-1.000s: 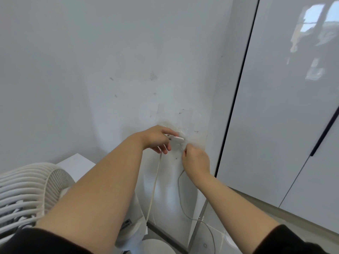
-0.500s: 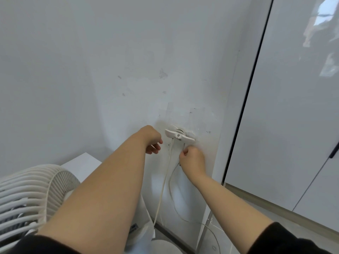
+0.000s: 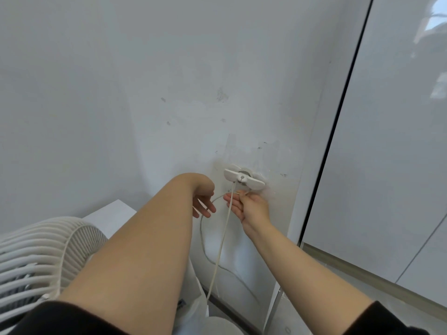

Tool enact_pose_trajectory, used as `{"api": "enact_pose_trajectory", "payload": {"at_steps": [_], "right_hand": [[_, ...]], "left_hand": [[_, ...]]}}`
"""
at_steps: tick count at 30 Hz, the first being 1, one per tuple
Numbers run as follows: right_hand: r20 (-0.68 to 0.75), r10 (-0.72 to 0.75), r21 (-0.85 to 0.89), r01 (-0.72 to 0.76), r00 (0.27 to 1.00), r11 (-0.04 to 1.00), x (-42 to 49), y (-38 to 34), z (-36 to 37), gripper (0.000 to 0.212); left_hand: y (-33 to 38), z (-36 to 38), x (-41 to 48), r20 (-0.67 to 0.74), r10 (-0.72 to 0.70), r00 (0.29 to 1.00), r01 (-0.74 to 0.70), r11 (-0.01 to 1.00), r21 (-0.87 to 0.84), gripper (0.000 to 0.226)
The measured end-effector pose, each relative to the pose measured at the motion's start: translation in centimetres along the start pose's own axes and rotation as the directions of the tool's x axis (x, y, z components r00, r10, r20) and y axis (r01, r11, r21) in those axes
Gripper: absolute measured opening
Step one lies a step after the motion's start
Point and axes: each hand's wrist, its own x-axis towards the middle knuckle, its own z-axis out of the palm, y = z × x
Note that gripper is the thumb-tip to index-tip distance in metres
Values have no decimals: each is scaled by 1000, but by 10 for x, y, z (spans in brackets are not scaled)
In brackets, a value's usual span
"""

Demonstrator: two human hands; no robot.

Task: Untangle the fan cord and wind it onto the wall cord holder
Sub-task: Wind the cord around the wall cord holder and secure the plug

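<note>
white winged plastic cord holder (image 3: 251, 183) fixed to the scuffed white wall (image 3: 121, 93). thin white fan cord (image 3: 220, 240) hangs from the holder's centre straight down toward the floor; a second run loops out leftward below the holder. right hand (image 3: 254, 207) palm up, fingers mostly straight, thumb pinching the loop just under the holder. left hand (image 3: 203, 201) loosely open, holding nothing, fingers beside the loop; contact cannot be told. white slatted fan grille (image 3: 36, 250) at lower left.
</note>
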Motion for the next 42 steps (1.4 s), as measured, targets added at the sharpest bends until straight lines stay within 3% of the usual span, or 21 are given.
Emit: {"api": "enact_pose_trajectory", "payload": {"at_steps": [5, 8, 11, 14, 16, 18, 20, 23, 26, 28, 34, 38, 42], "right_hand": [[58, 43, 121, -50, 997, 991, 0, -4, 0, 15], [21, -46, -67, 47, 999, 997, -3, -10, -5, 18], [-23, -190, -362, 169, 982, 917, -14, -24, -15, 27], [-29, -288, -642, 203, 957, 740, -26, -41, -29, 31], [32, -400, -837, 243, 916, 490, -30, -51, -35, 27], [118, -508, -945, 254, 853, 208, -34, -60, -36, 25], [216, -570, -950, 305, 792, 64, -38, -65, -33, 23], [368, -587, -873, 485, 721, 49, -38, -64, -22, 25], [456, -541, -828, 560, 707, 33, -34, -64, -12, 31], [502, -474, -830, 556, 724, -29, -28, -65, -7, 33], [508, -391, -845, 532, 767, -55, -23, -69, -3, 28], [492, -381, -864, 493, 783, -102, -23, -62, 1, 17], [533, -384, -846, 489, 754, -214, -21, -61, -1, 23]], "left_hand": [[0, 2, 4, -37, 38, 999, -39, 999, -30, 37], [1, -1, 9, -128, 55, 990, -62, 997, -46, 29], [7, -5, 10, -225, 84, 971, -86, 996, 5, 37], [11, -5, 9, -253, 144, 957, -113, 985, 132, 37], [12, -4, 7, -256, 164, 953, -123, 978, 166, 35], [15, -4, 7, -270, 178, 946, -156, 983, 101, 35], [17, -5, 7, -294, 151, 944, -191, 975, -114, 40], [12, -5, 5, -232, 146, 962, -246, 834, -494, 35], [8, -7, -2, -181, 167, 969, -245, 713, -657, 24], [8, -8, -4, -167, 182, 969, -247, 666, -704, 25], [12, -10, -4, -169, 223, 960, -267, 553, -789, 50], [16, -9, -9, -161, 245, 956, -267, 505, -820, 21], [17, -11, -7, -158, 286, 945, -286, 489, -824, 18]]}}
